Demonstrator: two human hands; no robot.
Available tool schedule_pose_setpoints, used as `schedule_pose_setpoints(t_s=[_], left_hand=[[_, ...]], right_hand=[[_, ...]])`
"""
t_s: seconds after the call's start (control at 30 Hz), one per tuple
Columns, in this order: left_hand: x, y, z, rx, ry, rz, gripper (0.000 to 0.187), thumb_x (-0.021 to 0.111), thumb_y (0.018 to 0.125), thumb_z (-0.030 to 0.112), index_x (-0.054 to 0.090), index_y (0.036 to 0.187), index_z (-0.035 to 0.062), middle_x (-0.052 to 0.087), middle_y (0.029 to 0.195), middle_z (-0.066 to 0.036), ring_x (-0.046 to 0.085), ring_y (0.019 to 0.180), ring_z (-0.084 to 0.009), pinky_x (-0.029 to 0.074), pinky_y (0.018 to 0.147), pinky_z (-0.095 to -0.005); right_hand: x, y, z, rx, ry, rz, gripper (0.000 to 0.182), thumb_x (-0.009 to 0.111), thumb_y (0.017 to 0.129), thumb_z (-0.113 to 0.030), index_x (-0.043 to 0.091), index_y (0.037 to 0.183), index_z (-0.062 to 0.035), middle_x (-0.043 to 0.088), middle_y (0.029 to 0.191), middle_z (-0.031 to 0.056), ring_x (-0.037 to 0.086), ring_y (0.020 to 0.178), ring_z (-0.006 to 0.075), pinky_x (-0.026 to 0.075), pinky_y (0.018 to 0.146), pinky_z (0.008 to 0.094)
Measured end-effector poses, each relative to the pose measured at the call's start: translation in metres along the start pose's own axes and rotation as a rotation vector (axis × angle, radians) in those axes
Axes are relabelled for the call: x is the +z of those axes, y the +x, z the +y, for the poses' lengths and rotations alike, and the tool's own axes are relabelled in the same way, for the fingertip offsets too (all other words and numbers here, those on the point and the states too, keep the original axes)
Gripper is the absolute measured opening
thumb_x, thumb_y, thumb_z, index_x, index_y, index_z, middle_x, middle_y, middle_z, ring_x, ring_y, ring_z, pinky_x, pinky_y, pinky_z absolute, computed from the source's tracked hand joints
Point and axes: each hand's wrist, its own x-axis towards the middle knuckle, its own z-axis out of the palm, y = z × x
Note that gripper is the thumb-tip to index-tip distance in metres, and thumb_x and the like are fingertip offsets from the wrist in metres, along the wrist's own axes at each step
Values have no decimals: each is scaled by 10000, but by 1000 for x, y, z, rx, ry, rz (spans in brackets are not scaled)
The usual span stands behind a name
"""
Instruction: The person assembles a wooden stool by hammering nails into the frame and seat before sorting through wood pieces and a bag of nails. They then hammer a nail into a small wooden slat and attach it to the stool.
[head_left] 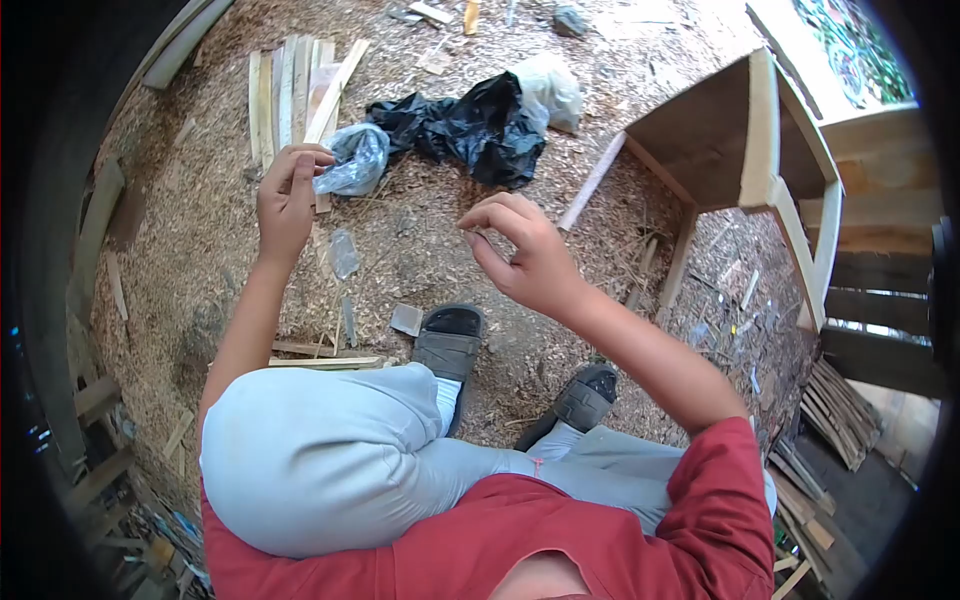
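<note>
My left hand [288, 200] is raised at the left, its fingers bent over toward the thumb in a pinch. In this view it overlaps the edge of a crumpled translucent plastic bag [358, 160]. My right hand [520, 248] hovers over the ground right of the middle, fingers curled and the thumb tip close to the index fingertip. What either pinch holds, if anything, I cannot make out. Beyond the hands lies a black plastic bag [490, 130], against a whitish bag [550, 92]. A small clear plastic piece [343, 254] rests on the ground between my arms.
Wood chips cover the ground [400, 260]. Several wooden slats [290, 90] lie at the upper left. An open wooden frame [765, 140] stands at the right, near stacked thin strips [840, 415]. My sandalled feet [448, 350] are below, beside a small grey block [406, 319].
</note>
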Motion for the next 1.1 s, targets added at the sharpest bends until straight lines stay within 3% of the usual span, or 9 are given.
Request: schedule_pose_setpoints(t_s=[0.17, 0.23, 0.3, 0.33, 0.43, 0.57, 0.77, 0.83, 1.1], left_hand=[[-15, -16, -64, -305, 167, 165, 265, 585, 1143, 212, 753, 1131, 8, 742, 1104, -50, 687, 991, -126, 558, 910, -303], [-23, -18, -80, -354, 289, 139, 233, 620, 1104, 179, 738, 1225, 19, 745, 1191, -102, 711, 1088, -207, 553, 985, -359], [-22, -26, -107, -98, 571, -50, 340, 642, 1062, 158, 677, 1372, 24, 702, 1339, -182, 670, 1268, -324, 495, 1122, -430], [-19, -29, -109, -136, 548, -159, 471, 661, 1030, 147, 604, 1485, 41, 606, 1496, -228, 556, 1427, -405, 410, 1227, -480], [-1, -30, -105, 67, 676, -218, 479, 693, 1012, 169, 610, 1459, 17, 590, 1516, -208, 540, 1430, -417, 412, 1230, -508], [11, -25, -104, 116, 627, -334, 505, 729, 995, 201, 614, 1459, 37, 550, 1567, -208, 488, 1490, -421, 398, 1241, -517], [28, -18, -86, 150, 552, -266, 484, 746, 982, 155, 627, 1443, 67, 513, 1611, -197, 445, 1530, -442, 375, 1246, -533], [32, -17, -82, 194, 517, -286, 457, 752, 976, 136, 644, 1415, 63, 510, 1614, -203, 434, 1542, -446, 369, 1252, -537], [44, -20, -67, 207, 459, -326, 311, 748, 985, 159, 719, 1276, 51, 528, 1586, -218, 443, 1533, -458, 370, 1255, -540]], right_hand=[[70, 23, 34, 68, 30, 12, 130, 746, 913, -69, 731, 1041, -51, 721, 1006, 116, 685, 993, 341, 524, 875, 445], [95, 36, 45, 64, 65, 32, 150, 744, 915, -70, 726, 1063, -51, 723, 1013, 117, 690, 1015, 349, 521, 890, 453], [115, 54, 53, 39, 16, 15, 176, 736, 914, -63, 720, 1089, -52, 728, 1050, 128, 695, 1048, 359, 516, 910, 466], [125, 66, 57, 2, -15, 49, 183, 732, 919, -49, 721, 1101, -42, 734, 1068, 140, 702, 1064, 365, 536, 922, 458], [141, 101, 77, -63, -58, 179, 196, 750, 891, -25, 722, 1085, -33, 744, 1116, 165, 707, 1082, 374, 541, 958, 471], [104, 116, 103, -26, -339, 412, 160, 746, 862, -30, 735, 1020, -53, 743, 1041, 142, 701, 1014, 371, 522, 911, 483], [49, 65, 182, 249, -657, 261, 76, 734, 907, -101, 771, 963, -67, 734, 944, 137, 702, 899, 384, 546, 831, 515], [45, 55, 188, 261, -664, 148, 98, 762, 911, -147, 794, 980, -85, 734, 937, 135, 699, 909, 381, 545, 828, 508], [73, 66, 203, 370, -904, 209, 147, 792, 899, -209, 821, 1037, -167, 769, 1009, 77, 675, 1078, 305, 475, 949, 489]])
